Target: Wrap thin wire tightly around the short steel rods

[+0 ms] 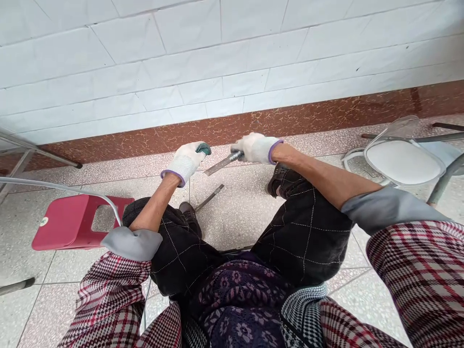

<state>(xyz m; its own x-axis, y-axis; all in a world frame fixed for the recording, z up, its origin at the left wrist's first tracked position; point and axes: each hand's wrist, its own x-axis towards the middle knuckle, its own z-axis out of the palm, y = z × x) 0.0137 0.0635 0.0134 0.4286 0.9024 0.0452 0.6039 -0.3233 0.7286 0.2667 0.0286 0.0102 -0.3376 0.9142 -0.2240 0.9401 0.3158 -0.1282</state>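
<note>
My left hand (184, 160), in a white knit glove with a purple cuff, is held low in front of the wall with its fingers curled. A dark green patch (203, 148) shows at the fingertips; I cannot tell whether it is the glove's coating or a small thing held. My right hand (253, 147), gloved the same way, is closed around the wire-wrapped end of a flat metal strip (219, 166). The strip's bare end points left and down toward my left hand. On the floor below, a similar narrow metal strip (209, 198) lies by my left shoe.
A red plastic stool (67, 222) stands at left, with a pale hose (65, 183) passing over it. Metal legs (54, 152) rest by the wall. At right is a folding chair with a white round seat (404, 162). The tiled wall (192, 72) runs close ahead.
</note>
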